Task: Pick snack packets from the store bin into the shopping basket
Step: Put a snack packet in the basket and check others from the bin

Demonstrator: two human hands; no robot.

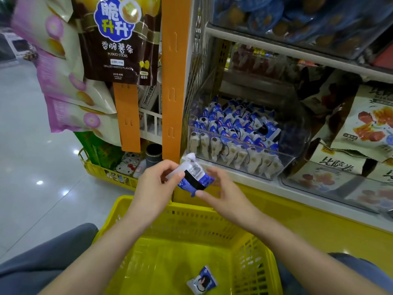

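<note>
One small blue-and-white plastic snack packet (194, 176) is pinched by left hand (156, 184) above yellow plastic mesh shopping basket (191, 222); right hand (225, 195) is spread loosely beside it, contact unclear. Judged light, crinkly, slippery; best gripped by sealed edges.

The brown hanging bag (119, 60) reads "脆升升", "香脆薯条", "POTATO STICKS" and "GRILLED WAGYU FLAVOR". A pale pack (338, 166) at lower right bears large characters, seemingly "比萨卷".
</note>
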